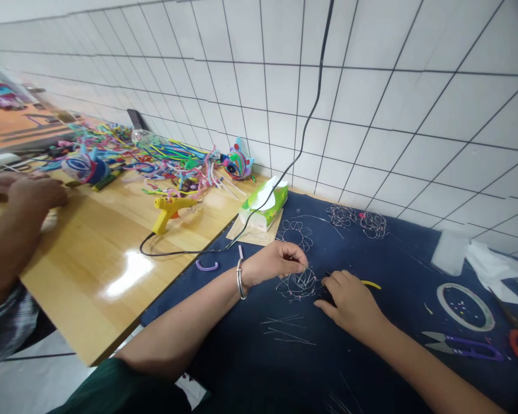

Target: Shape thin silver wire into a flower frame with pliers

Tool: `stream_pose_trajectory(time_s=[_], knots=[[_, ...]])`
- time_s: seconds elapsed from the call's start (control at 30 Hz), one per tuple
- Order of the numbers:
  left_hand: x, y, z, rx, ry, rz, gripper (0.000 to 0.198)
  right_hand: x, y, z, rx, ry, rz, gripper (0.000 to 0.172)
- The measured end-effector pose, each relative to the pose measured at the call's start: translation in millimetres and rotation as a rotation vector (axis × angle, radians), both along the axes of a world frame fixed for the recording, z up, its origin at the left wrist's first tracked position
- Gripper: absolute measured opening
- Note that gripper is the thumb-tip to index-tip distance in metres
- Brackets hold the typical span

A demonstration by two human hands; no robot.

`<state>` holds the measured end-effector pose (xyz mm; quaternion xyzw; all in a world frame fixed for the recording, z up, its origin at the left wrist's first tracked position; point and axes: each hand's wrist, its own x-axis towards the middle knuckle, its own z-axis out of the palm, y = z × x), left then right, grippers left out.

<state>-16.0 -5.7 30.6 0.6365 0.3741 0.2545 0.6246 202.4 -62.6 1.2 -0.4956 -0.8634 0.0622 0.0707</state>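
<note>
Head view: a white tiled wall (280, 86) is seen beyond the left hand (276, 263) and the right hand (347, 296); a wooden table (90, 236) is placed left of them, and dark blue cloth (250, 345) is spread beneath. Right of the right hand, purple-handled snips (475, 347) are laid. Between the hands, a rounded openwork wire piece (300, 284) is pinched by the left thumb and finger, while a yellow-handled tool (372, 284), mostly hidden, is gripped by the right. Thin silvery loops are crossed throughout the piece, dotted with tiny pinkish beads.
</note>
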Motion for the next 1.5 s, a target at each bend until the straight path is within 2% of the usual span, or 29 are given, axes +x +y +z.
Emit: stream_pose_trajectory(time_s=[0.27,0.43,0.53,0.6,0.67,0.7,0.83,0.93,1.07,1.17,1.33,1.4,1.5], knots=[[-0.7,0.1,0.1,0.000,0.005,-0.002,0.017,-0.5,-1.8,-7.5,0.010,-0.060,0.014,0.013],[-0.4,0.6,-3.3,-0.007,0.011,0.014,0.019,4.6,-1.6,1.2,-0.064,-0.042,0.026,0.008],[-0.9,1.4,-4.6,0.001,0.008,0.024,0.020,13.1,2.1,10.4,-0.043,-0.091,0.027,0.014],[-1.5,2.0,-4.8,0.002,0.004,0.030,0.020,21.9,4.4,11.7,0.065,-0.168,-0.012,0.030],[-2.2,2.7,-4.6,0.001,-0.007,0.036,0.020,31.5,4.1,6.6,0.160,-0.251,-0.063,0.051],[-2.4,3.0,-4.4,-0.002,-0.015,0.033,0.019,35.9,2.6,2.1,0.176,-0.281,-0.071,0.053],[-2.6,3.3,-3.6,-0.014,-0.052,0.013,0.017,46.4,-8.8,-17.8,0.231,-0.330,-0.082,0.035],[-2.3,2.5,-3.1,-0.023,-0.065,0.006,0.017,47.2,-14.5,-25.8,0.264,-0.330,-0.084,0.029],[-1.2,1.3,-1.7,-0.019,-0.070,0.014,0.018,49.8,-11.5,-28.1,0.269,-0.267,-0.104,0.024],[-0.1,0.1,-0.1,-0.032,-0.066,-0.001,0.020,56.0,-7.8,-22.4,0.233,-0.097,-0.119,0.023],[1.1,-1.4,0.5,-0.039,-0.064,-0.018,0.021,58.7,-9.5,-0.9,-0.032,0.291,-0.170,0.019],[1.3,-1.3,0.3,-0.035,-0.074,-0.012,0.020,57.0,-10.5,1.5,-0.084,0.332,-0.167,0.018],[1.7,-0.8,-0.1,-0.030,-0.079,0.002,0.021,57.2,-9.5,-8.5,-0.057,0.262,-0.109,0.018]])
